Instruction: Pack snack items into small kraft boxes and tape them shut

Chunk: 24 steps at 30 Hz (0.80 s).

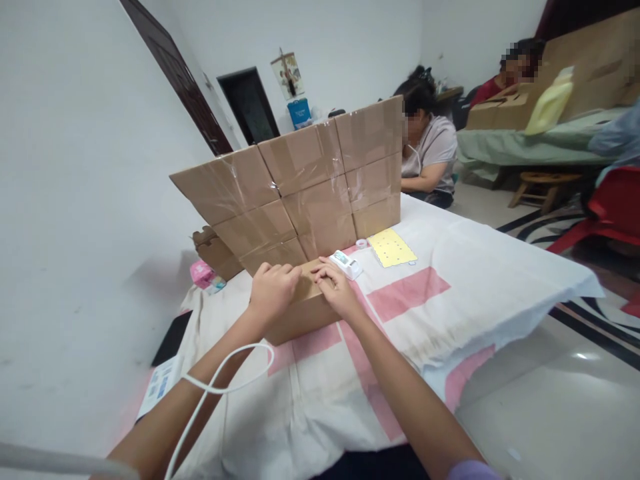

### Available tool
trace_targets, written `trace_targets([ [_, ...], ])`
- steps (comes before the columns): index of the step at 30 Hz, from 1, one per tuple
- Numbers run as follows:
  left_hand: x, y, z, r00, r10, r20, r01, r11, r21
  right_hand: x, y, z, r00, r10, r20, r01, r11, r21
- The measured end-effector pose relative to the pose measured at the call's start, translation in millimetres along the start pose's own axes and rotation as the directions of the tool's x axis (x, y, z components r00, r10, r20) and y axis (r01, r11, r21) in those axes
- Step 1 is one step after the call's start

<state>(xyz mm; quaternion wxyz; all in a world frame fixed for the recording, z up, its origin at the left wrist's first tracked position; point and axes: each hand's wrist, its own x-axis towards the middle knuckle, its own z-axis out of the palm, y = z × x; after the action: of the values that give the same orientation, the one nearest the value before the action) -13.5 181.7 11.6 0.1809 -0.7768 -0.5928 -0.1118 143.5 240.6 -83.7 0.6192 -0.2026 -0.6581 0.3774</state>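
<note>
Both hands rest on top of a small cardboard box (306,319) that lies on the cloth-covered table. My left hand (274,291) is at the box's left end, its fingers curled in; whatever they may grip is hidden. On the right part of the lid is my right hand (336,288), closed with thumb and fingers together; I cannot make out anything between them. Just beyond it lies a white packet or small device (346,264). A small tape roll (361,244) and a yellow card with a scalloped edge (393,248) lie farther right.
Behind the box stands a tall taped cardboard screen (315,187). A white cable (223,383) loops over my left forearm. A pink packet (202,274) sits far left. Beyond the screen is a seated person (435,157); another person sits by a yellow jug (551,103).
</note>
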Motion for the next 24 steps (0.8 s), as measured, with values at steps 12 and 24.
trace_targets([
  [12,-14.8,29.8,-3.7,0.990,-0.049,0.132,0.033,0.992,0.120,-0.3,-2.4,0.4,1.000,0.022,0.007,-0.022,0.999,-0.025],
  [24,-38.5,42.1,9.9,0.979,-0.203,0.027,0.205,0.975,-0.083,1.1,-2.8,-0.4,1.000,0.023,0.022,-0.023,1.000,-0.005],
])
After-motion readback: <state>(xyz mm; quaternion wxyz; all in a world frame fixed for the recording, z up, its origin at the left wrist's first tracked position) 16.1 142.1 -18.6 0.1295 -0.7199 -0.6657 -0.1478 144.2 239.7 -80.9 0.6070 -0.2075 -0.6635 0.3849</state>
